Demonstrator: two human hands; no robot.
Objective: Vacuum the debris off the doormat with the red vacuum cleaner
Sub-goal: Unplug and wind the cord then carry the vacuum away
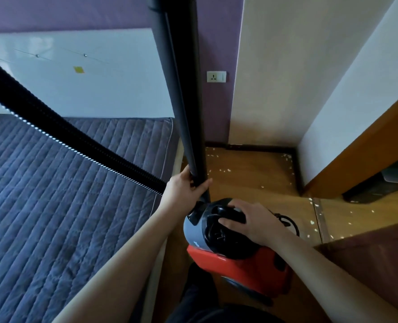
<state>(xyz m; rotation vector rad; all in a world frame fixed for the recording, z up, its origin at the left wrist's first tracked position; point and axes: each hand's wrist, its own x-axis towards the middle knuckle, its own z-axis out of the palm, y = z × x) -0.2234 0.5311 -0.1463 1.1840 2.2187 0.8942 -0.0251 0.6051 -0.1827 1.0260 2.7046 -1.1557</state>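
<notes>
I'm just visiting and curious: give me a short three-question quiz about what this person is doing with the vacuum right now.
1. True or false: the left hand grips the black tube.
2. What does the right hand rest on? A) the quilted mattress B) the black top of the red vacuum cleaner C) the wall socket
3. Fill in: white debris lies scattered on the ____ floor.

Key: 1 true; 2 B; 3 wooden.
</notes>
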